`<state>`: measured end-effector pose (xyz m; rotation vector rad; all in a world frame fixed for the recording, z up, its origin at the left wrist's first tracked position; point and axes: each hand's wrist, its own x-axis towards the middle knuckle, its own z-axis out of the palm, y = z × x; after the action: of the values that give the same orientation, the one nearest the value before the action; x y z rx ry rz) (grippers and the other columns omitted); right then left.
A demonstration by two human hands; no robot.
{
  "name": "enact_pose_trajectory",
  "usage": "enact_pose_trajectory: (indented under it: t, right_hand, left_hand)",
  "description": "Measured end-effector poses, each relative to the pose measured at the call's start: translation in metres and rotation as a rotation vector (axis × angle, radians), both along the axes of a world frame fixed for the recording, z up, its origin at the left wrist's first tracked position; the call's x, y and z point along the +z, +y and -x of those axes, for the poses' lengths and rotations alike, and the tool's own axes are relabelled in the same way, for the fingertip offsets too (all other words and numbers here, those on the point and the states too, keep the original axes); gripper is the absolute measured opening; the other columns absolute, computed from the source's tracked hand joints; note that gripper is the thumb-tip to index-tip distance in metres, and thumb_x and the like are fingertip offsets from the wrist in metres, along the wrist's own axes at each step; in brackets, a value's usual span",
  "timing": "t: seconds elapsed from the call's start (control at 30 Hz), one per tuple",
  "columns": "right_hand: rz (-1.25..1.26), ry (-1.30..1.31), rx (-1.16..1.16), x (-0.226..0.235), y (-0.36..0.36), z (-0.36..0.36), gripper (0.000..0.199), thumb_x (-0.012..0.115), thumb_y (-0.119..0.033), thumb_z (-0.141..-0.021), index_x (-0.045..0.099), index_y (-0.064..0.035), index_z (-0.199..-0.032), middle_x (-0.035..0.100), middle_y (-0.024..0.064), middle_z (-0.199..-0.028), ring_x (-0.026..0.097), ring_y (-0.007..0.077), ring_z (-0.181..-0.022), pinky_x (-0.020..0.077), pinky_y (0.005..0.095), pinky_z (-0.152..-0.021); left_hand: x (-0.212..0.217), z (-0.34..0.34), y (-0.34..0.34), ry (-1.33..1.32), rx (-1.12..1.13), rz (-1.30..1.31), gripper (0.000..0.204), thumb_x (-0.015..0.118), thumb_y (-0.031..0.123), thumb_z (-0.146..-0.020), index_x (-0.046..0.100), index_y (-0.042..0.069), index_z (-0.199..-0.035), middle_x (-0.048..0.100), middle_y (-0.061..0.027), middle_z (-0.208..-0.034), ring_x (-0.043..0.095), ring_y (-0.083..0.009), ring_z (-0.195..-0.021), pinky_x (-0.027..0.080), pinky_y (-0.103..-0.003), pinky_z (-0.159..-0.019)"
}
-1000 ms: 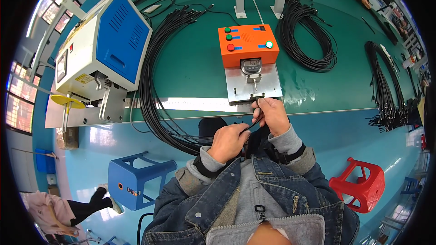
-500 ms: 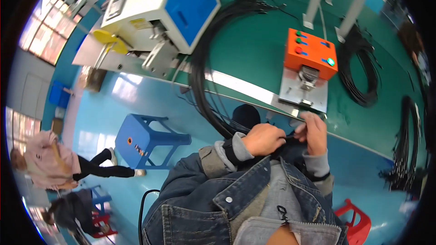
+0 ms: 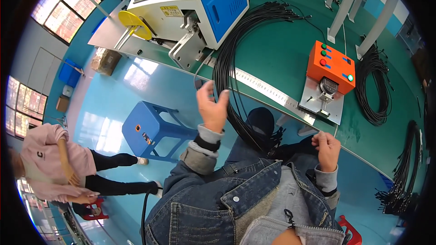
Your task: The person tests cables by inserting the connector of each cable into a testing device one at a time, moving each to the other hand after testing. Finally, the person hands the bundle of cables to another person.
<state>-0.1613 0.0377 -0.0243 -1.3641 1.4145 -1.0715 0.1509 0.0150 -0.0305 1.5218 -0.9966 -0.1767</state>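
Observation:
A thick bundle of thin black cables point(image 3: 222, 68) arcs from the green table over its front edge down to my lap. My left hand point(image 3: 212, 109) is raised just left of this bundle, thumb and fingers apart, holding nothing. On the right, my right hand point(image 3: 327, 149) hovers in front of the table edge with thumb and fingertips pinched together. Whatever may be between them is too small to make out. Beyond that hand sits an orange control box point(image 3: 331, 66) with coloured buttons, and a small digital gauge point(image 3: 328, 85) on a metal base plate point(image 3: 313, 99).
A white and blue machine point(image 3: 181, 0) with a yellow reel stands at the table's left. A steel ruler point(image 3: 263, 90) runs along the front edge. More black cables point(image 3: 373, 109) lie coiled at right. A blue stool point(image 3: 143, 124) and a walking person point(image 3: 59, 159) are on the left.
My hands have come apart from the cable they held together at my lap. The left rose leftward, its fingers opening; the right shifted right. The person at left has moved nearer.

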Motion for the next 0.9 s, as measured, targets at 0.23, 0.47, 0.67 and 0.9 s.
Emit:
enact_pose_trajectory:
  t: [0.23, 0.47, 0.67, 0.9]
  right_hand:
    - [-0.066, -0.094, 0.480, -0.044, -0.022, -0.068, 0.044, 0.052, -0.019, -0.080, 0.038, 0.0020, -0.116, 0.051, 0.0156, -0.106, 0.050, 0.0187, -0.097, 0.0394, 0.0271, -0.080]
    - [-0.025, 0.143, 0.913, -0.035, -0.014, -0.147, 0.081, 0.064, -0.039, -0.067, 0.024, 0.0058, -0.122, 0.045, 0.0251, -0.110, 0.046, 0.0340, -0.102, 0.0353, 0.0342, -0.087]
    - [0.184, 0.297, 0.724, -0.068, -0.016, -0.149, 0.086, 0.067, -0.042, -0.061, 0.027, 0.0057, -0.120, 0.045, 0.0257, -0.107, 0.046, 0.0348, -0.100, 0.0370, 0.0354, -0.084]
    - [0.095, 0.251, 0.769, -0.045, -0.013, -0.133, 0.076, 0.071, -0.040, -0.057, 0.041, 0.0074, -0.109, 0.054, 0.0241, -0.088, 0.055, 0.0328, -0.085, 0.0426, 0.0354, -0.074]
  left_hand:
    - [-0.079, -0.054, -0.019, 0.773, -0.323, -0.308, 0.041, 0.059, 0.031, -0.076, 0.048, 0.001, -0.103, 0.054, -0.0098, -0.092, 0.051, -0.0185, -0.084, 0.043, -0.028, -0.072]
    - [-0.046, -0.026, -0.011, 1.456, -0.833, -0.248, 0.040, 0.054, 0.034, -0.079, 0.049, 0.001, -0.101, 0.056, -0.0099, -0.083, 0.054, -0.0197, -0.076, 0.045, -0.037, -0.070]
    - [-0.039, 0.002, -0.014, 1.300, -0.810, -0.392, 0.020, 0.056, 0.020, -0.078, 0.053, 0.002, -0.084, 0.053, -0.0065, -0.069, 0.052, -0.0165, -0.063, 0.045, -0.034, -0.062]
    - [-0.006, 0.036, 0.000, 1.358, -0.783, -0.395, 0.013, 0.058, 0.014, -0.076, 0.052, 0.003, -0.071, 0.049, -0.0042, -0.060, 0.049, -0.0149, -0.056, 0.045, -0.030, -0.058]
